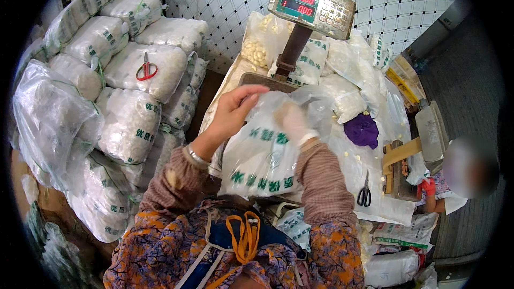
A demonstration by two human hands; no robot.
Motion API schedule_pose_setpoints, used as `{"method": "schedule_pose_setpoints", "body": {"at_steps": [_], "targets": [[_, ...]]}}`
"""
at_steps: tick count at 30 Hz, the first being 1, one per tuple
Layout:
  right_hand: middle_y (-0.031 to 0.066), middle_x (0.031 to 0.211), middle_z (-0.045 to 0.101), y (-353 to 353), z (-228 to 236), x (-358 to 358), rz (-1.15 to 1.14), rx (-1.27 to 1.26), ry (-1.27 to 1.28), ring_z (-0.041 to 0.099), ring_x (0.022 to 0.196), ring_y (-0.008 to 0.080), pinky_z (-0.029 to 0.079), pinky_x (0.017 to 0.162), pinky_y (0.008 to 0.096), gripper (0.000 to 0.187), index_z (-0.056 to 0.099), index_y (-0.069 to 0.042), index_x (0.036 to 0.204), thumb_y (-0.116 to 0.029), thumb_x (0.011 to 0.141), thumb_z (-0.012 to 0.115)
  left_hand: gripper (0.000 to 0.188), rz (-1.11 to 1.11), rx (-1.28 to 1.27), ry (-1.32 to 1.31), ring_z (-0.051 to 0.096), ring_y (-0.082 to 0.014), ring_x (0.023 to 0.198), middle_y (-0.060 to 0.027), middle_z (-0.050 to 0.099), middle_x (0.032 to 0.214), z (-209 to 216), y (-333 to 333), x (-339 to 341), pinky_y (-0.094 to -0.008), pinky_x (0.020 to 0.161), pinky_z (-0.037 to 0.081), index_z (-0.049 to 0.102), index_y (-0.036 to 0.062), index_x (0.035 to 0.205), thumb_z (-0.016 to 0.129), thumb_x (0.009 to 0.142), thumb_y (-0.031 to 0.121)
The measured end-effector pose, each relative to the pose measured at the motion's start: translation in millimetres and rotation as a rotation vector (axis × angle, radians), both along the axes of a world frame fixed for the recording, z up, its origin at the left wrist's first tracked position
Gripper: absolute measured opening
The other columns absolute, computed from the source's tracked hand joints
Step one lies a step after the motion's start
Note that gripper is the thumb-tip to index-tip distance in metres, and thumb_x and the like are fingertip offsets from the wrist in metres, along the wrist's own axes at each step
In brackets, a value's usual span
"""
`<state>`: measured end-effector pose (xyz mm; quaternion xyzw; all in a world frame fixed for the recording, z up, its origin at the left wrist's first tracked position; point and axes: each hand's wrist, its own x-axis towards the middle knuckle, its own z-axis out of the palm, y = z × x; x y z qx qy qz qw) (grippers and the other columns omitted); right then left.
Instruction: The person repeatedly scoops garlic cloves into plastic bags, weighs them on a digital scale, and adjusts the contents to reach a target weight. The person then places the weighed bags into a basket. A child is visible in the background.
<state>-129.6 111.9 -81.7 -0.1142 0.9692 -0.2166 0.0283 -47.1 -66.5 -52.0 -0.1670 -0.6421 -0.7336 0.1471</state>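
A translucent plastic bag (257, 168) printed in green and filled with something white stands close in front of me, at the foot of the weighing scale (316, 5). My left hand (233, 115) is bare, with its fingers stretched out to the right over the bag's upper left side; it holds nothing. Across the bag's top is my right hand (292, 120) in a pale glove, smeared by motion, so its fingers and any grip on the plastic cannot be made out. The bag's loose upper plastic (316, 104) spreads out behind that hand.
Filled bags (128, 123) are stacked at the left, with red-handled scissors (146, 68) on top. Right of me lie a purple cloth (361, 130) and black scissors (364, 192). A bag of pale pieces (256, 51) stands behind. At far right, a person's red-gloved hand (428, 186) is beside a second scale (404, 174).
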Motion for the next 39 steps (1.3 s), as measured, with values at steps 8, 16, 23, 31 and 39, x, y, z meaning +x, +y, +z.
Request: {"method": "schedule_pose_setpoints", "body": {"at_steps": [8,16,23,31,39], "targets": [[0.0184,0.102,0.062,97.1,9.5,-17.9,-0.191,0.064,0.224,0.058,0.097,0.032,0.045,0.081,0.0382,0.04,0.064,-0.005,0.098,-0.04,0.081,0.053,0.038,-0.131,-0.569,-0.188,0.058,-0.0206,0.074,-0.0101,0.061,0.086,-42.5,-27.9,73.7,-0.0304,0.068,0.047,0.051,0.0065,0.12,0.06,0.083,0.011],[0.03,0.131,0.038,88.6,76.3,106.2,0.025,0.114,0.196,0.039,0.12,0.0397,0.031,0.1,0.0392,0.066,0.033,0.007,0.13,-0.036,0.084,0.055,0.046,0.028,-0.463,0.036,0.058,-0.0265,0.095,-0.0141,0.06,0.104,-54.7,6.0,76.1,-0.0342,0.081,0.045,0.051,0.0046,0.119,0.068,0.077,0.013],[0.0189,0.116,0.05,68.0,33.5,211.8,0.26,0.263,0.438,0.044,0.113,0.0362,0.035,0.093,0.046,0.057,0.046,-0.002,0.126,-0.031,0.079,0.063,0.028,-0.049,0.043,-0.217,0.056,-0.0094,0.079,-0.0031,0.061,0.093,-55.4,30.8,76.7,-0.0217,0.065,0.046,0.054,0.0015,0.115,0.056,0.088,0.008],[0.0141,0.1,0.056,96.7,26.0,175.7,0.219,0.089,0.696,0.053,0.094,0.0316,0.043,0.079,0.0398,0.039,0.054,-0.007,0.11,0.0,0.072,0.056,0.033,-0.364,0.247,-0.365,0.046,-0.002,0.062,0.0033,0.057,0.082,-13.7,21.2,65.6,-0.0168,0.051,0.035,0.052,0.0051,0.117,0.058,0.085,0.005],[0.0148,0.086,0.061,81.9,172.8,106.7,0.094,-0.537,0.551,0.054,0.065,0.0256,0.044,0.063,0.0366,0.019,0.061,-0.004,0.097,-0.008,0.078,0.055,0.041,-0.308,0.137,-0.114,0.054,-0.0075,0.09,-0.0014,0.058,0.103,51.7,-23.3,24.6,-0.0225,0.08,0.045,0.048,0.0047,0.124,0.055,0.084,-0.001]]}}
